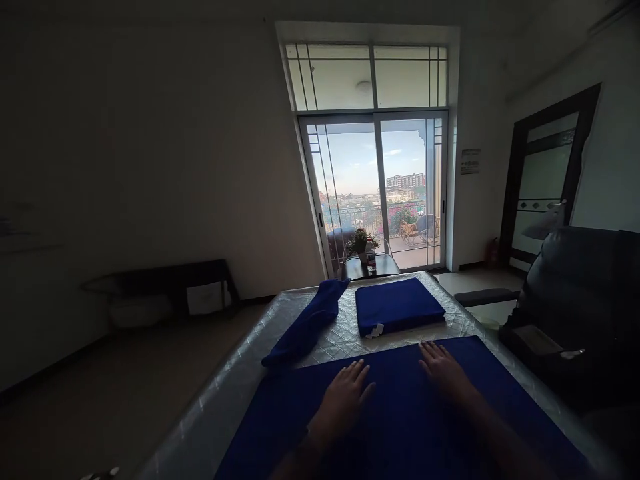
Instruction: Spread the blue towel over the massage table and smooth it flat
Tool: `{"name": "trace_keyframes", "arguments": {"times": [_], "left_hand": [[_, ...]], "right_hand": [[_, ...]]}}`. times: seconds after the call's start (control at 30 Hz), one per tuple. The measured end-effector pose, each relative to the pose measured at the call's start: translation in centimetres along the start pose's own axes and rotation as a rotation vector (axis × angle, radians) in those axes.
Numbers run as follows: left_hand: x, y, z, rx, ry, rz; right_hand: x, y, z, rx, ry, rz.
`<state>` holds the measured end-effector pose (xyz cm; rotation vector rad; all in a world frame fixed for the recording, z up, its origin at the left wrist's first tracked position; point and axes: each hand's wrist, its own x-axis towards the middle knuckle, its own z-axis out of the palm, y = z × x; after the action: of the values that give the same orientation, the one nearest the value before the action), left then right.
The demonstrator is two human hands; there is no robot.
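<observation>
A large blue cloth (400, 413) lies spread flat over the near part of the padded, silvery bed-like surface (240, 373). My left hand (345, 397) rests palm down on it, fingers stretched and thumb apart. Near the cloth's far edge, my right hand (443, 367) also lies flat with its fingers extended. Beyond both hands sits a neatly folded blue cloth (400, 303) with a small white tag (375, 331) at its near edge. A crumpled blue cloth (307, 323) lies to the left of that folded one.
A dark padded chair (575, 300) stands close on the right. Past the far end, a small table (390, 267) holds a potted plant (359, 243) and a bottle (371, 255), before sliding glass doors (350, 167). A dark bench-like piece (175, 287) stands by the left wall.
</observation>
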<state>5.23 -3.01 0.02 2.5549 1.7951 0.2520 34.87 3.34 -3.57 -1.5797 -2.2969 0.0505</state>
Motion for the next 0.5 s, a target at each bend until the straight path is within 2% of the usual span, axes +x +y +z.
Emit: {"name": "trace_keyframes", "arguments": {"times": [0.13, 0.23, 0.37, 0.5], "left_hand": [[3.5, 3.6, 2.0, -0.097, 0.062, 0.062], [4.6, 3.7, 3.1, -0.112, 0.072, 0.013], [3.6, 0.7, 3.1, -0.094, 0.018, -0.059], [1.1, -4.7, 2.6, -0.025, 0.009, -0.174]], "right_hand": [[-0.4, -2.9, 0.8, 0.124, -0.067, -0.135], [-0.7, -2.9, 0.5, 0.155, -0.124, -0.093], [-0.8, -2.1, 0.2, 0.158, -0.179, -0.033], [-0.9, -2.1, 0.3, 0.155, -0.169, -0.016]]}}
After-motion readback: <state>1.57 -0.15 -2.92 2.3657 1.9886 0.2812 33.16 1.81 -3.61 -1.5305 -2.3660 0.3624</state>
